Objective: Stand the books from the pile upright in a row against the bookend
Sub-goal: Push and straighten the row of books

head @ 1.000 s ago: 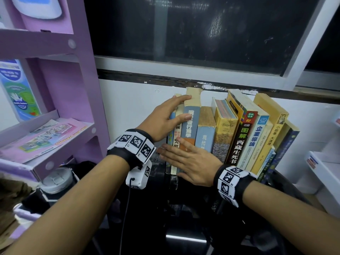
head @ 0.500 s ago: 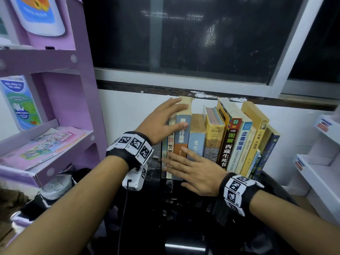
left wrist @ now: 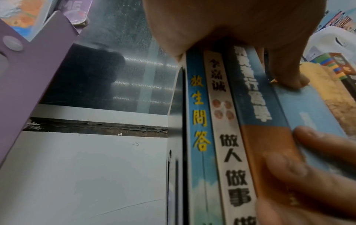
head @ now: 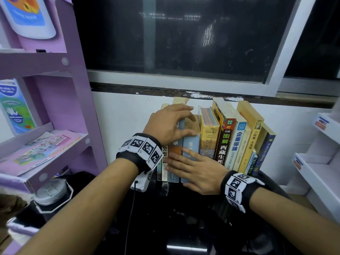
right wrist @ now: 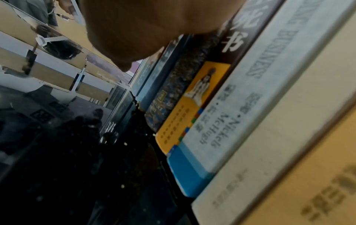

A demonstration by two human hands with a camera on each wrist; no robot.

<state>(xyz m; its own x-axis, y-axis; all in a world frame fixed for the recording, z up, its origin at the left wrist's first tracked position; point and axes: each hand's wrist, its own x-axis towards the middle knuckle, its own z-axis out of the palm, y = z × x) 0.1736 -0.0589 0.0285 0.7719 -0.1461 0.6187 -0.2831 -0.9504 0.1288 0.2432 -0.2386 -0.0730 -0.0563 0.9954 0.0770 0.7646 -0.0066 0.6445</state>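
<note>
A row of books (head: 228,140) stands upright on a black surface against the white wall; those at the right lean slightly. My left hand (head: 191,127) cups the tops of the left books, fingers curled over their upper edges and thumb on the pale blue book (head: 191,146). My right hand (head: 184,166) lies flat on the lower spines, fingers straight and pointing left. The left wrist view shows the thin black bookend (left wrist: 176,144) flush against the blue yellow-lettered book (left wrist: 198,114), then a white spine (left wrist: 227,137). The right wrist view shows further spines (right wrist: 240,106) under my palm (right wrist: 144,30).
A purple shelf unit (head: 55,107) with leaflets stands close on the left. Below it sits a bottle with a grey lid (head: 49,194). White shelves (head: 316,172) are at the right. A dark window (head: 184,34) runs above the books. The glossy black surface (head: 184,218) extends toward me.
My left hand slid slightly right along the book tops, its fingers curling down and the thumb moving onto the pale blue book. My right hand stayed flat on the spines.
</note>
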